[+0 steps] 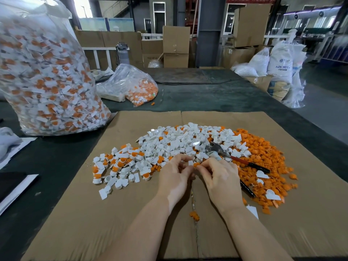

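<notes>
Above the cardboard sheet [131, 213], our left hand [174, 178] pinches a white plastic piece [190, 162], our right hand [220, 179] pinches an orange plug [197, 164]; we should align them squarely before pressing together

Dark table [216, 95] carries cardboard sheet [116, 223], big parts bag [47, 81] and small bag [131, 83].
</notes>
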### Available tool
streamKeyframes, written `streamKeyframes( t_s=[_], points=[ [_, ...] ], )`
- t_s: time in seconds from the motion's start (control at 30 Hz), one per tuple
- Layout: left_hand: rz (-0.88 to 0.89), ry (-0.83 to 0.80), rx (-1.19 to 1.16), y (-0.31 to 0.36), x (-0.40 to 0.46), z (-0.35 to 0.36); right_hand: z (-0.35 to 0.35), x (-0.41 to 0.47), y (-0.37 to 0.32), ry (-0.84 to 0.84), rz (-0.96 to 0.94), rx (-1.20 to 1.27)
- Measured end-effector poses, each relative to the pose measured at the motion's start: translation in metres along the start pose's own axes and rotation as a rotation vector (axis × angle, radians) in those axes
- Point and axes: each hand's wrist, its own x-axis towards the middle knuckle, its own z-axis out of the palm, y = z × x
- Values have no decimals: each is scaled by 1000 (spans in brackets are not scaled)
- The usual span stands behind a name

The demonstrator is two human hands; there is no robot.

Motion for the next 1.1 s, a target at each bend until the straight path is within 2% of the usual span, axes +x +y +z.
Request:
streamKeyframes(
  t_s=[0.23, 0.4, 0.5, 0.77, 1.1],
  points=[
    [-28, -16, -84, -2, -1, 1, 1, -1, 0, 28, -53, -115],
    [18, -15, 28, 0, -3, 0, 3, -2, 0, 10, -64, -129],
    [26, -18, 95, -1, -3, 0, 3, -2, 0, -2, -66, -119],
    [-59, 4, -103, 0, 1, 0, -2, -3, 1, 15, -40, 4],
    [-44, 5, -59, -2, 1, 0, -2, -2, 1, -26, -74, 13]
  ],
)
